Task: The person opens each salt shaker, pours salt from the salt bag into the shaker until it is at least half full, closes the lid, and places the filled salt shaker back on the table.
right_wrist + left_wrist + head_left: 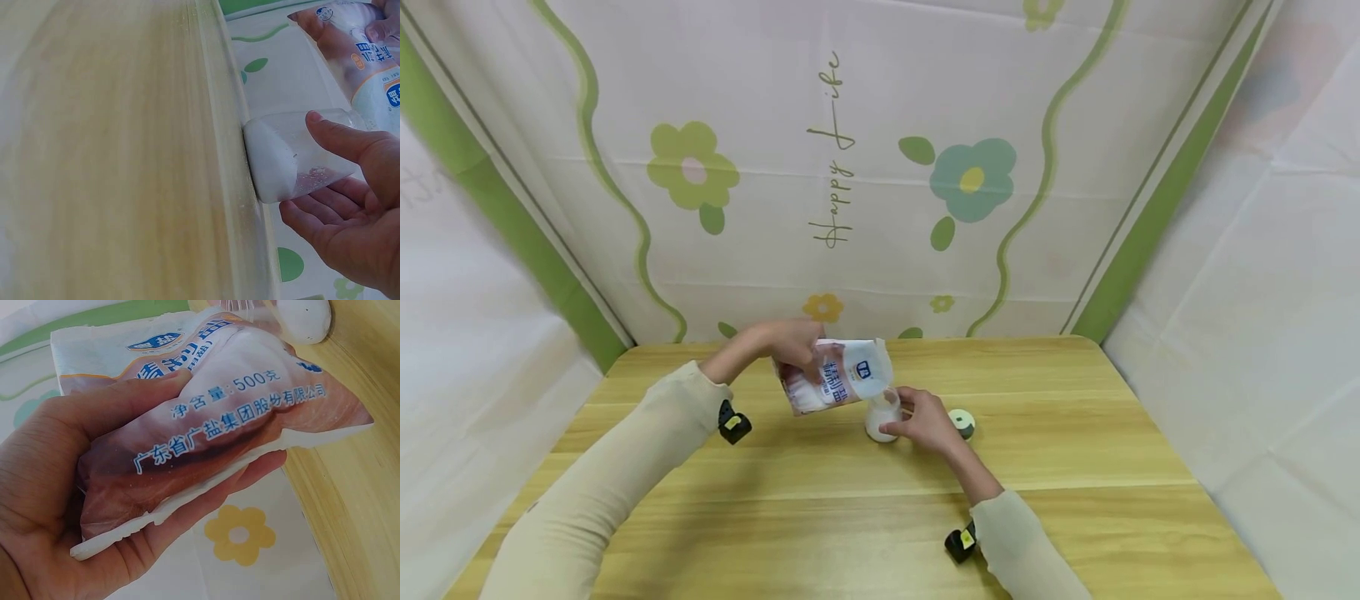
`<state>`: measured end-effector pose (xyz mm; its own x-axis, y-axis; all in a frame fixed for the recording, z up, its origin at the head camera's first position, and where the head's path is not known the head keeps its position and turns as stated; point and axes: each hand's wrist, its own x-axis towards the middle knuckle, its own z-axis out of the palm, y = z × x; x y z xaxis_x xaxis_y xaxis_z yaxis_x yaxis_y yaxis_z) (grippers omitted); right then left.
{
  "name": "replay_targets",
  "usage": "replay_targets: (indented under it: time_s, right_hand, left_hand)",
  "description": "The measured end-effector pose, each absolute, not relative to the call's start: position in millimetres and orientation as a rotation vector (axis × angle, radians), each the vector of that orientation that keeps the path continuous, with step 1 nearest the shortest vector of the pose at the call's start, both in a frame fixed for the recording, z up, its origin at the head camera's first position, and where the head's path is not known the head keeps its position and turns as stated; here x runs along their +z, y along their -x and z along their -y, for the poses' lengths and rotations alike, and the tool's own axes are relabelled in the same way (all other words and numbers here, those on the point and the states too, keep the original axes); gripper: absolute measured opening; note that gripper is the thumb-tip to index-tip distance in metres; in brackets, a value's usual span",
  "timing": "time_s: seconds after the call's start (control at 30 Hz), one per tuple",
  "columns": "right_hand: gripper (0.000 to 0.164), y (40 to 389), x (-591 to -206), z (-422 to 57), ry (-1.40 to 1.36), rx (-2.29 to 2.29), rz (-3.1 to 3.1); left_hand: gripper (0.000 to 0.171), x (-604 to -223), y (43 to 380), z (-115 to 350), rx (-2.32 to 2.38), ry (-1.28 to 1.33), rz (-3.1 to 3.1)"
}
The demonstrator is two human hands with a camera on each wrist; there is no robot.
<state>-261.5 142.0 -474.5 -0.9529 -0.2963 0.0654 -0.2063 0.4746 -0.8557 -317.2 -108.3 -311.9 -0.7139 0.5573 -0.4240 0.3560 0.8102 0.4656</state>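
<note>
My left hand (796,346) grips a printed plastic bag of salt (842,375), thumb on one face and fingers under the other. The bag is tilted, its cut end right at the mouth of a small clear jar (882,418). Blue print on the bag (231,406) shows in the left wrist view. My right hand (928,423) holds the jar upright on the table, thumb on one side and fingers on the other. White salt (272,162) lies sloped inside the jar, partly filling it.
A round white and green lid (962,423) lies on the wooden table (850,533), just beyond my right hand. Some white grains are scattered on the wood in the right wrist view. A flowered curtain (865,275) hangs behind the table's far edge.
</note>
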Motion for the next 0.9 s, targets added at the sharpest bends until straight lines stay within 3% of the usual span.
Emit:
replay_targets:
  time_s: [0.9]
  right_hand:
    - [0.057, 261.4, -474.0, -141.2, 0.445, -1.478, -2.624]
  left_hand:
    - [0.02, -312.3, 317.0, 110.4, 0.486, -0.686, -2.429]
